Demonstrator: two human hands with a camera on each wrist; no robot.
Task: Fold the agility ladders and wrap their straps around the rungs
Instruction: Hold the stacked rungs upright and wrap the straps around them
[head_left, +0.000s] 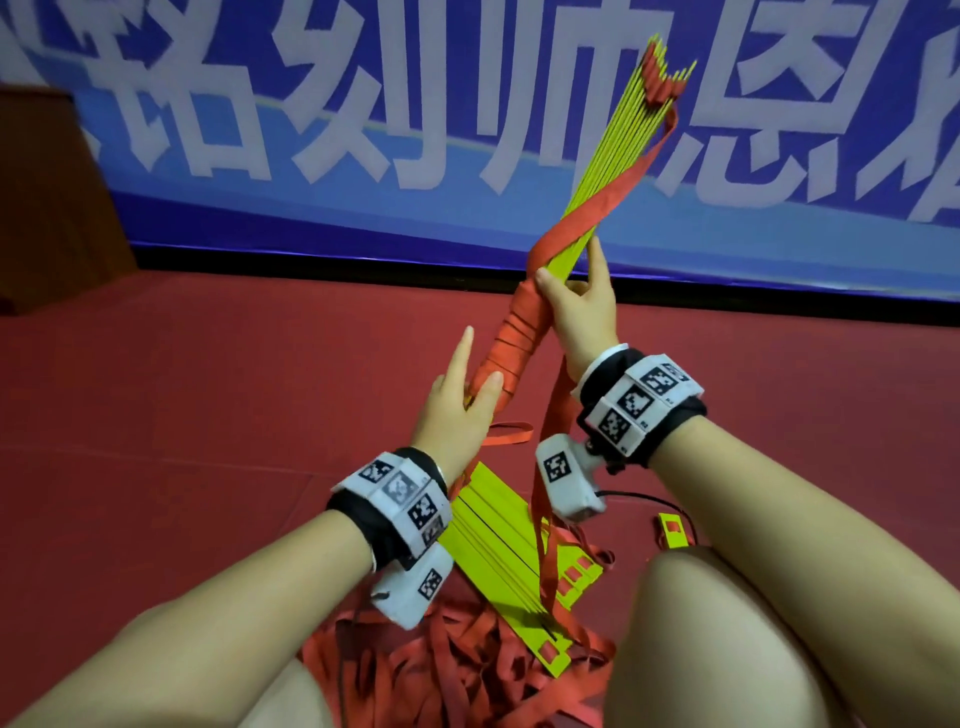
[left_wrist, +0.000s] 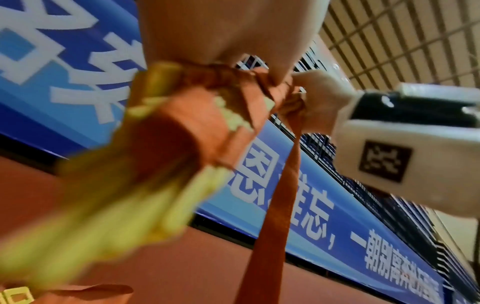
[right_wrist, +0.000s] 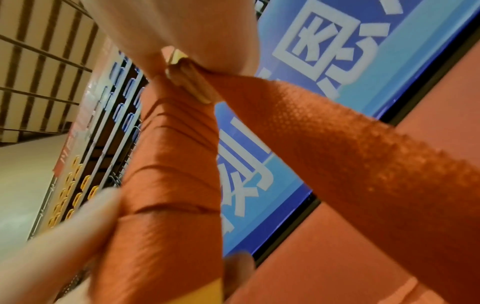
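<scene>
Bundle: I have the rung bundle (head_left: 618, 171) raised in front of me, its long axis running from low left, at my left hand, up and away to the right, where the yellow rungs fan apart.
Wrapped part: the red strap (head_left: 597, 210) already winds in tight turns over the lower stretch (head_left: 511, 338), between my two hands.
Left hand: my left hand (head_left: 454, 415) is at the bottom end of the bundle, thumb curled onto the wrapped part and forefinger pointing straight up beside it; I read it as the anchor.
Right hand: my right hand (head_left: 582, 306) is at the top edge of the wrapping, fingers curled round the bundle and pinching the strap against the rungs.
Key relation: bare rungs lie above and beyond the right hand, so it is the nearer one; I judge the next turn has to climb along that axis.
Free strap: a loose length (head_left: 550, 467) hangs down from beside the right hand toward the floor.
Second ladder: another yellow ladder (head_left: 504, 551) lies on the red floor (head_left: 208, 389) between my knees, amid loose red strap.
Risk: I think slack at the pinch would loosen the turns.
</scene>
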